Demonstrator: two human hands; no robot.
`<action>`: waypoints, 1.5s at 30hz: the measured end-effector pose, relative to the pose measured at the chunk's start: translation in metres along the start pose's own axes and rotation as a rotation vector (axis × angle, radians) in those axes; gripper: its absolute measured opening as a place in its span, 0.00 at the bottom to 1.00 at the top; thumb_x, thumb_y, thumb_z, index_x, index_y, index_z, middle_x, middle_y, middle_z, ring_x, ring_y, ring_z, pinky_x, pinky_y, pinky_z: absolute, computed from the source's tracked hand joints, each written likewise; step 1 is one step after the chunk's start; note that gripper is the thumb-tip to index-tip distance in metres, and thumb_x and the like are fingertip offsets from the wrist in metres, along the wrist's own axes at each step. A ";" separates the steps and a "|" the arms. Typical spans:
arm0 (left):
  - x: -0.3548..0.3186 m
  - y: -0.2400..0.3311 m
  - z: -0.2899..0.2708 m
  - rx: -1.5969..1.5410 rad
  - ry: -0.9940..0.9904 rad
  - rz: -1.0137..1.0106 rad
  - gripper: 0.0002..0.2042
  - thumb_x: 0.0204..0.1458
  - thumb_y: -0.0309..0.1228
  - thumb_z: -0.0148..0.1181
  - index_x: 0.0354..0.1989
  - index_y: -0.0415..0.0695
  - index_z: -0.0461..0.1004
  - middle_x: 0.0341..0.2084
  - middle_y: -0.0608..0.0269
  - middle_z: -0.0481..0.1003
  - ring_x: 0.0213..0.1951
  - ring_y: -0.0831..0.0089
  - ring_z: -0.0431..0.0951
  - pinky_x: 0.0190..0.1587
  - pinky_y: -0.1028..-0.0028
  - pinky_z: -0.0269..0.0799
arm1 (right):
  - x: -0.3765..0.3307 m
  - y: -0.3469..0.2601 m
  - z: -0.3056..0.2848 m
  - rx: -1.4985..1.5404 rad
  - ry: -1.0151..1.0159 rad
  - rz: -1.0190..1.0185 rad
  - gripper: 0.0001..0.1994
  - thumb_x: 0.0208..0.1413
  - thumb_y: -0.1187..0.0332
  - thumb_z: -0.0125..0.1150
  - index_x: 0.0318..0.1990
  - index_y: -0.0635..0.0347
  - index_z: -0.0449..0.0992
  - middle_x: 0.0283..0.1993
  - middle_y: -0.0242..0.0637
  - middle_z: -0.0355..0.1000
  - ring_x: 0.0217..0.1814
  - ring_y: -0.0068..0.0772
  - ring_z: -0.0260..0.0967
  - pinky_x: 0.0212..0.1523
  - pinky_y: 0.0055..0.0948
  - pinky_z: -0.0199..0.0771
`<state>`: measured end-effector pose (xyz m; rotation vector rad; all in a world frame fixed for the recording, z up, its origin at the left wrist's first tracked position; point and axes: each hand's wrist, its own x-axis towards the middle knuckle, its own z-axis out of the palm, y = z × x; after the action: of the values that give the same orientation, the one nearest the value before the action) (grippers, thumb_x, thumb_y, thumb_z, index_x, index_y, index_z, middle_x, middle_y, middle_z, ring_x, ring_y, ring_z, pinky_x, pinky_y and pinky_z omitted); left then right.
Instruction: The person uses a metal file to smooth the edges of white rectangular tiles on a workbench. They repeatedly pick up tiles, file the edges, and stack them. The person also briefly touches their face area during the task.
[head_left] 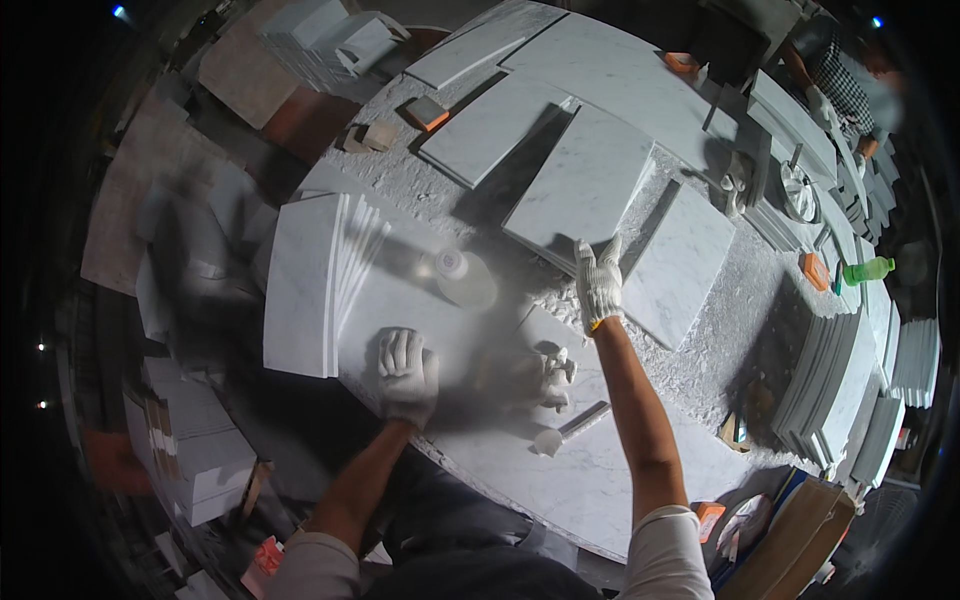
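My left hand, in a white knit glove, rests near the front edge of the work table. Its fingers are curled in, and whatever may be under them is hidden. Farther out to the right, my right hand, also gloved, lies at the near edge of a grey-white marble slab, fingers stretched and apart. Another slab lies flat just right of it. Between my hands stands a translucent bottle with a white cap. A crumpled glove lies nearer me, beside a short flat-bladed tool.
Several slabs lean upright in a stack left of my left hand. At the right stand more slab stacks, a green bottle and an orange block. A co-worker is at the far right. White chips cover the table's middle.
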<state>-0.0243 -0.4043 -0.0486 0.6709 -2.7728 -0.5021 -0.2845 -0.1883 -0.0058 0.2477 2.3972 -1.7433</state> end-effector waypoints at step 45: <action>-0.008 -0.010 -0.020 0.215 0.243 0.170 0.18 0.56 0.42 0.57 0.50 0.46 0.71 0.52 0.58 0.70 0.60 0.57 0.68 0.62 0.59 0.63 | -0.306 -0.018 -0.075 0.306 -0.877 -0.077 0.36 0.62 0.38 0.58 0.54 0.70 0.76 0.47 0.52 0.81 0.49 0.44 0.81 0.44 0.34 0.76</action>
<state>-0.0067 -0.4145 -0.0354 0.4951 -2.6409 -0.0811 0.0059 -0.1334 0.1043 -0.4856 1.5291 -1.7324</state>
